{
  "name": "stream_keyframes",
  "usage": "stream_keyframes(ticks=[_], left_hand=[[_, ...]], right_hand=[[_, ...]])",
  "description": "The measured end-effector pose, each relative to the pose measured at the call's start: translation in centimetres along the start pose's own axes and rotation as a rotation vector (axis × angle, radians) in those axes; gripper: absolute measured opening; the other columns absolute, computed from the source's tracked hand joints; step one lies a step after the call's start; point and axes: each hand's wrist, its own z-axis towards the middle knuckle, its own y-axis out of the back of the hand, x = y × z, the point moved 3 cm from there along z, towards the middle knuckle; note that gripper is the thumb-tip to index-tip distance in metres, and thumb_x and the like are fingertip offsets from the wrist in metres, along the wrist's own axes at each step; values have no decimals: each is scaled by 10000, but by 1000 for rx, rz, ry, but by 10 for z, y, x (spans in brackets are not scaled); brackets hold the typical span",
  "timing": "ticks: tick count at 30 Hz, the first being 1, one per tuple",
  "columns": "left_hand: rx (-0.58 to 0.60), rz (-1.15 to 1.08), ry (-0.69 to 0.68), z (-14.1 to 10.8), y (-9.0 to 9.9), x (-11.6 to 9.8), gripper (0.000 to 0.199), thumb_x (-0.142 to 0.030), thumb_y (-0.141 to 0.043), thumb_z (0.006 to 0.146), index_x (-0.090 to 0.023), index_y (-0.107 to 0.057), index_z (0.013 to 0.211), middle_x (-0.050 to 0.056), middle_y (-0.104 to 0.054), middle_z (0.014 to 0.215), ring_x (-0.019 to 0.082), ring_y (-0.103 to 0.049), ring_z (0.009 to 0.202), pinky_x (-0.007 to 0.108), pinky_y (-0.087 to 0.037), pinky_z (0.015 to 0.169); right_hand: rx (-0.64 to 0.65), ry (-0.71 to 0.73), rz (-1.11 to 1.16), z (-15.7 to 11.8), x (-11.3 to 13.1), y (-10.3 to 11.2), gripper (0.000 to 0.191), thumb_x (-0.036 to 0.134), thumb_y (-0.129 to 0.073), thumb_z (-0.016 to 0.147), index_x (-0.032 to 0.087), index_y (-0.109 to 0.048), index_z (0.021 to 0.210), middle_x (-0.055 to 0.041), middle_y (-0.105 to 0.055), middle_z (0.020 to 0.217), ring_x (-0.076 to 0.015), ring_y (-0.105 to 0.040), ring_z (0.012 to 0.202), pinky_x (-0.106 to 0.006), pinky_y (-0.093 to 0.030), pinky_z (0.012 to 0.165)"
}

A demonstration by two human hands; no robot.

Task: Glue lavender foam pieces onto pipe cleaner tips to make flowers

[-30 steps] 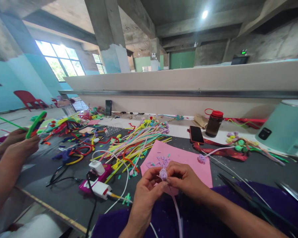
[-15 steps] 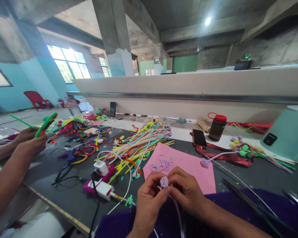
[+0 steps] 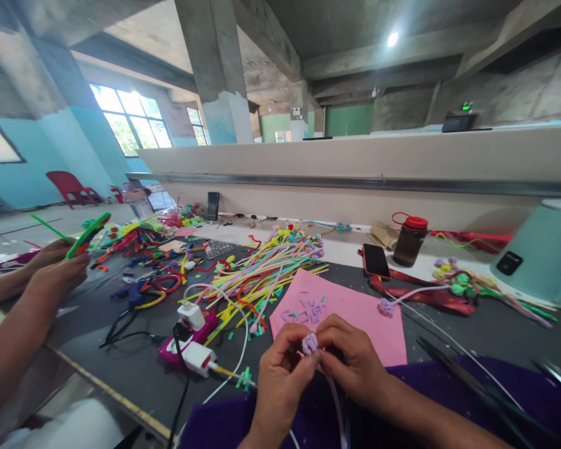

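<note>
Between the fingertips of my left hand (image 3: 283, 380) and my right hand (image 3: 350, 358) is a small lilac pipe-cleaner flower (image 3: 310, 343). Both hands pinch it, one from each side, and a pale stem (image 3: 335, 405) hangs down below it. Just beyond my fingers lies a pink sheet (image 3: 369, 333) with short lilac pieces (image 3: 311, 310) scattered on it. A second lilac flower (image 3: 386, 307) rests at the sheet's right edge, its pale stem running to the right.
A co-worker's hands (image 3: 58, 265) hold green pipe cleaners at the left. Pipe cleaners (image 3: 262, 274) lie piled mid-table beside a power strip (image 3: 187, 343) with cables. Scissors (image 3: 472, 380) lie at right; a phone (image 3: 375, 260), bottle (image 3: 409, 240) and teal container (image 3: 540, 255) stand behind.
My hands keep their pinch on the lilac flower, with hardly any movement. At the left, the green strip in the co-worker's hands has shifted slightly to the right.
</note>
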Motion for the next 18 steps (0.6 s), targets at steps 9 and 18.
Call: stream_keyframes(ticks=[9,18], left_hand=[[16,-98,88,0,-1,3,157,-176,-661,678,-201,-631,831,4,-589,747,151,-519,713,244,-424,669],[-66,-194,266,0,-7,-1,256,-250,-687,651,-156,-637,884,0,-610,578,83,-460,456,162,-335,393]], right_hand=[[1,-4,23,-2,-5,-1,78,132,-551,781,179,-614,782,-39,-565,766,-148,-541,702,-248,-421,627],[-31,-243,181,3,-8,4,180,267,-547,819,172,-584,671,0,-515,676,-128,-498,647,-237,-385,607]])
